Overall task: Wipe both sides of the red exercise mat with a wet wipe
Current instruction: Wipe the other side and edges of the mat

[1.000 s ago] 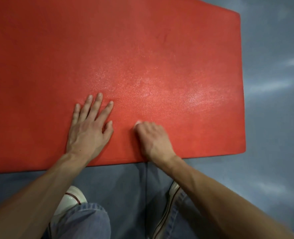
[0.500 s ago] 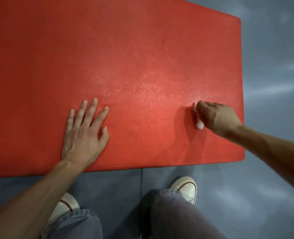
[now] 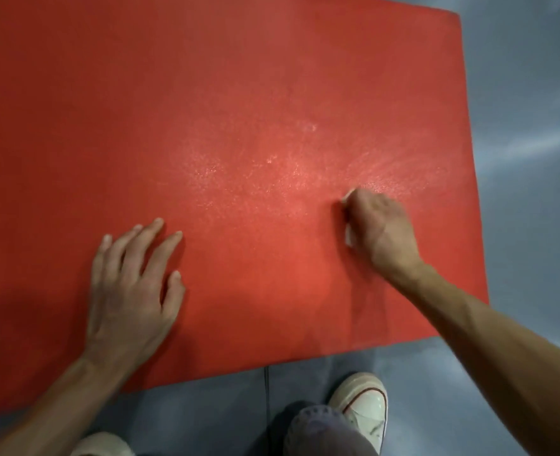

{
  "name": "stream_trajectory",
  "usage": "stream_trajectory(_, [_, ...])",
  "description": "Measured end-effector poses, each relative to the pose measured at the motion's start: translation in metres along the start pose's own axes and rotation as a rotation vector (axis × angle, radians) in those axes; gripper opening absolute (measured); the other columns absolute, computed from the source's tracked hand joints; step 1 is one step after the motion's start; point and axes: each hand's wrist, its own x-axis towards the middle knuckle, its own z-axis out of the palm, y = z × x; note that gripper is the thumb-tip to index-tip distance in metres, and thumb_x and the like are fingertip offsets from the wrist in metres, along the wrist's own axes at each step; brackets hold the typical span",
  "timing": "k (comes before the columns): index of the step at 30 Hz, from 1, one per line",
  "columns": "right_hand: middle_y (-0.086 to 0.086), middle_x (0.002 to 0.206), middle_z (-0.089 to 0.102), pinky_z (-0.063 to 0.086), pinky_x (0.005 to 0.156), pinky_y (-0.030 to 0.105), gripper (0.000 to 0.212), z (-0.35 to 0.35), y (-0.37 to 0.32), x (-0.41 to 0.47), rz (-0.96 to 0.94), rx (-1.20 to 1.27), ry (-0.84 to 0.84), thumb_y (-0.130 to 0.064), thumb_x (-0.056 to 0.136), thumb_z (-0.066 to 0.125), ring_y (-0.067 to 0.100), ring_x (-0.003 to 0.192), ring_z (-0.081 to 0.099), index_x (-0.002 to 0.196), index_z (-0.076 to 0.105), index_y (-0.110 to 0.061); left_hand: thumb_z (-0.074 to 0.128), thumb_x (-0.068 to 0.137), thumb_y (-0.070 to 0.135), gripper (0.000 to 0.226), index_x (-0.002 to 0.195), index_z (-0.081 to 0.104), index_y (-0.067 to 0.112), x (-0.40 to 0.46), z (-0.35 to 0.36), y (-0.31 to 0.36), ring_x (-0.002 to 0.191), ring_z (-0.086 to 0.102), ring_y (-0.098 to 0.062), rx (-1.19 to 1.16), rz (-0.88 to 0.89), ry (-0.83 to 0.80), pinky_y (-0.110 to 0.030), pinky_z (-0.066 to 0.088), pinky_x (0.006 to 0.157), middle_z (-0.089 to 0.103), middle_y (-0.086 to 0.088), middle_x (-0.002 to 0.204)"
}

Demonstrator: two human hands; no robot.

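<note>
The red exercise mat (image 3: 206, 110) lies flat on the floor and fills most of the view. Its right end and near edge show; a damp sheen spreads across its middle. My left hand (image 3: 130, 291) rests flat on the mat near the front edge, fingers spread. My right hand (image 3: 380, 225) is curled round a white wet wipe (image 3: 350, 236) and presses it onto the mat near the right end. Only small white bits of the wipe peek out under the fingers.
Grey floor (image 3: 528, 159) surrounds the mat on the right and in front. My white sneaker (image 3: 364, 403) and a jeans-clad knee (image 3: 324, 432) sit just before the mat's near edge; a second shoe (image 3: 101, 444) shows at the bottom left.
My right hand swept the wipe from beside the left hand out to the right end, then back a little to the left. The left hand stayed flat on the mat.
</note>
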Motion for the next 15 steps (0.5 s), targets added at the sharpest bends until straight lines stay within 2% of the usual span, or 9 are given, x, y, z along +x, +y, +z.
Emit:
stream_trajectory(2, [0.014,0.078,0.059,0.040,0.061,0.044,0.012,-0.008,0.025,0.014,0.234,0.018,0.087,-0.020,0.090,0.045,0.040,0.067,0.056,0.093,0.050,-0.009,0.054,0.091,0.024,0.052,0.141,0.059,0.011,0.015,0.002,0.001,0.138,0.046,-0.039,-0.008,0.029,0.018,-0.054,0.020,0.123,0.050,-0.013,0.151])
stream_trajectory(3, [0.015,0.077,0.058,0.037,0.059,0.043,0.006,-0.007,0.017,0.015,0.226,0.036,0.103,-0.016,0.091,0.047,0.039,0.066,0.054,0.093,0.048,-0.010,0.053,0.093,0.024,0.052,0.142,0.058,0.011,0.023,0.003,0.003,0.139,0.045,-0.039,-0.017,0.036,0.024,-0.054,0.020,0.123,0.050,-0.013,0.152])
stream_trajectory(5, [0.012,0.079,0.056,0.034,0.063,0.043,0.011,0.006,-0.022,0.005,0.017,0.087,0.076,-0.010,0.091,0.050,0.035,0.067,0.051,0.101,0.045,-0.013,0.052,0.095,0.025,0.052,0.145,0.055,0.010,0.040,0.006,0.008,0.141,0.043,-0.038,-0.042,0.042,0.034,-0.054,0.020,0.124,0.048,-0.013,0.153])
stream_trajectory(8, [0.004,0.088,0.054,0.035,0.069,0.040,0.017,0.022,-0.089,-0.030,-0.433,0.103,-0.042,-0.015,0.100,0.043,0.026,0.076,0.048,0.116,0.049,-0.013,0.052,0.097,0.026,0.052,0.146,0.053,0.010,0.065,0.011,0.012,0.142,0.042,-0.037,-0.041,0.078,0.049,-0.053,0.021,0.124,0.047,-0.012,0.154])
stream_trajectory(10, [0.001,0.089,0.054,0.037,0.068,0.039,0.017,0.023,-0.086,-0.032,-0.565,0.099,-0.087,-0.020,0.104,0.045,0.023,0.078,0.048,0.119,0.051,-0.015,0.050,0.098,0.026,0.052,0.147,0.053,0.011,0.081,0.014,0.005,0.142,0.041,-0.037,-0.004,0.115,0.062,-0.052,0.021,0.124,0.047,-0.012,0.155])
stream_trajectory(12, [0.002,0.088,0.056,0.035,0.068,0.040,0.023,0.016,-0.045,-0.010,-0.471,0.018,-0.038,-0.028,0.096,0.057,0.027,0.078,0.051,0.115,0.050,-0.017,0.049,0.099,0.027,0.051,0.148,0.052,0.012,0.098,0.018,-0.002,0.142,0.041,-0.037,0.035,0.129,0.085,-0.052,0.022,0.124,0.046,-0.012,0.155])
stream_trajectory(15, [0.009,0.084,0.059,0.034,0.067,0.042,0.019,0.003,0.030,0.031,0.010,-0.042,0.119,-0.029,0.086,0.054,0.036,0.075,0.054,0.099,0.053,-0.015,0.047,0.100,0.029,0.052,0.150,0.049,0.013,0.124,0.020,-0.011,0.145,0.038,-0.036,0.066,0.105,0.090,-0.051,0.020,0.124,0.043,-0.011,0.157])
